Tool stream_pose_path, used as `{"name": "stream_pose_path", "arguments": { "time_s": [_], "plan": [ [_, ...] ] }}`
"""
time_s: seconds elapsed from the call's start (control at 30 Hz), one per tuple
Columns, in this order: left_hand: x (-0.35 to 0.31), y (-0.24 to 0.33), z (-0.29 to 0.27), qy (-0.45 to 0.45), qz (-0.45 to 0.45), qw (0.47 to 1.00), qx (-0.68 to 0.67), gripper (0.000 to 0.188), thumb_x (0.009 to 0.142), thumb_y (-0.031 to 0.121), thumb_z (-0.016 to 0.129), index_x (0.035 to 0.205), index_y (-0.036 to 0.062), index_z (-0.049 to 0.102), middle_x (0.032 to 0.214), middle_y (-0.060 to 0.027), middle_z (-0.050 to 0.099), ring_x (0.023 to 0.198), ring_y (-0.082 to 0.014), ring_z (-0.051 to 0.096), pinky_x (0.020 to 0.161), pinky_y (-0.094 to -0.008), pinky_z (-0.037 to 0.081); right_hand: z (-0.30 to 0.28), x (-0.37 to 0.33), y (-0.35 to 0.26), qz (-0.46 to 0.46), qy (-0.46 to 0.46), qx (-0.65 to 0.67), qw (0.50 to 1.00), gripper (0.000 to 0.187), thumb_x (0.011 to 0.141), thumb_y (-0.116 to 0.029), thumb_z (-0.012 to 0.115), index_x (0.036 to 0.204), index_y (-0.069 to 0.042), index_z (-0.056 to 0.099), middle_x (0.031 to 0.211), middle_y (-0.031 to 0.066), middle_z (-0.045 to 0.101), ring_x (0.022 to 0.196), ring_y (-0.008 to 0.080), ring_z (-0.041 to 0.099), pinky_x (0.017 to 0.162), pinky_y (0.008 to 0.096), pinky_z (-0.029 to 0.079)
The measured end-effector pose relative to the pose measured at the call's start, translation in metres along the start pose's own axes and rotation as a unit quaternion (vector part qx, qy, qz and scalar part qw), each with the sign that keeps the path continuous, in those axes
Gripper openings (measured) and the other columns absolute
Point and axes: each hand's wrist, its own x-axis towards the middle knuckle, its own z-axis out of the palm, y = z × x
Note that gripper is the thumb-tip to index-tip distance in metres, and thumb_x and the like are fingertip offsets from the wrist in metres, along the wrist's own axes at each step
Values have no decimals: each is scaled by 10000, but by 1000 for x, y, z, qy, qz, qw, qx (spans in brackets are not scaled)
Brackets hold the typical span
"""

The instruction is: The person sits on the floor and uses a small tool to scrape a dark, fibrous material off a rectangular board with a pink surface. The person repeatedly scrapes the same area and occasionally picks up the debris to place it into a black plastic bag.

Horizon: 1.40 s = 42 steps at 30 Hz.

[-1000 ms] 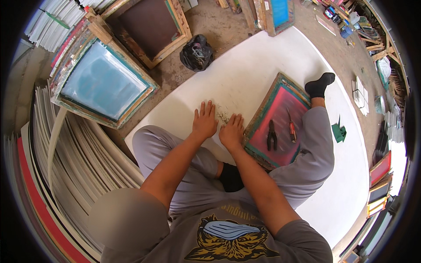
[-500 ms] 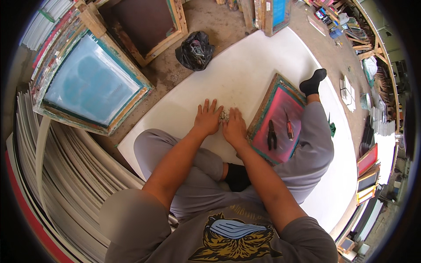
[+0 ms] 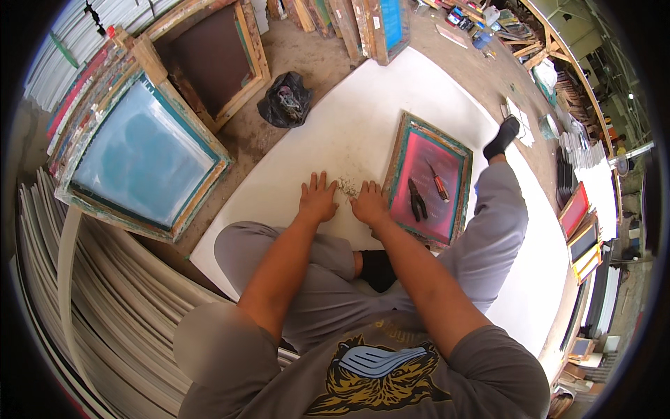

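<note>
My left hand [image 3: 319, 200] lies palm down on a white board [image 3: 314, 150], its fingers spread. Just beside it my right hand [image 3: 370, 204] also rests on the board with fingers stretched out. Between and ahead of the fingertips is a small heap of thin scraps [image 3: 347, 187]. To the right of my right hand, a wooden screen frame [image 3: 398, 157] with pink mesh lies flat. On its mesh are dark-handled pliers [image 3: 417, 201] and a screwdriver [image 3: 439, 185] with a red handle. Neither hand holds anything I can see.
A black plastic bag [image 3: 286, 100] sits on the floor beyond the board. Blue-mesh screen frames [image 3: 143, 157] lean at the left, above stacked pale sheets [image 3: 118, 300]. More frames [image 3: 380, 31] stand at the far edge. My outstretched foot [image 3: 502, 136] is right of the pink frame.
My hands have moved a little apart, so the scraps between them show more plainly. The head view has shifted. Pliers and screwdriver still lie on the pink mesh.
</note>
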Motion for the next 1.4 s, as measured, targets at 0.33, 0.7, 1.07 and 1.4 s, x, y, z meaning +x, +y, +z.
{"name": "stream_pose_path", "arguments": {
  "time_s": [0.33, 0.7, 1.07, 1.4],
  "plan": [
    [-2, 22, -9, 18, -5, 999, -41, 734, 970, 467, 633, 1593, 187, 366, 1711, -193, 128, 1569, -459, 57, 1238, -608, 150, 9, -15, 21, 3, 159, 40, 986, 768, 936, -300, 667, 1541, 42, 340, 1607, 253, 331, 1512, 409, 294, 1217, 537, 273],
    [12, 43, 3, 84, 1, 996, -24, 703, 953, 467, 658, 1520, 102, 461, 1646, -249, 259, 1515, -510, 200, 1199, -607, 241, 43, 5, 68, 12, 232, 249, 940, 728, 903, -71, 609, 1530, 124, 293, 1590, 358, 271, 1494, 520, 246, 1249, 525, 231],
    [24, 37, 24, 203, -1, 979, -13, 679, 985, 383, 630, 1556, 94, 403, 1620, -227, 332, 1487, -479, 288, 1184, -582, 273, 20, -14, 70, -21, 189, 177, 966, 760, 925, -203, 646, 1547, 85, 318, 1631, 323, 234, 1542, 462, 180, 1244, 554, 197],
    [11, 31, 11, 83, 28, 994, 64, 627, 1043, 373, 515, 1599, 147, 335, 1691, -158, 223, 1556, -433, 172, 1206, -593, 260, 28, -29, 13, -111, 13, 35, 993, 780, 1028, -445, 483, 1567, 85, 294, 1680, 232, 223, 1584, 364, 100, 1245, 606, 79]
  ]
}}
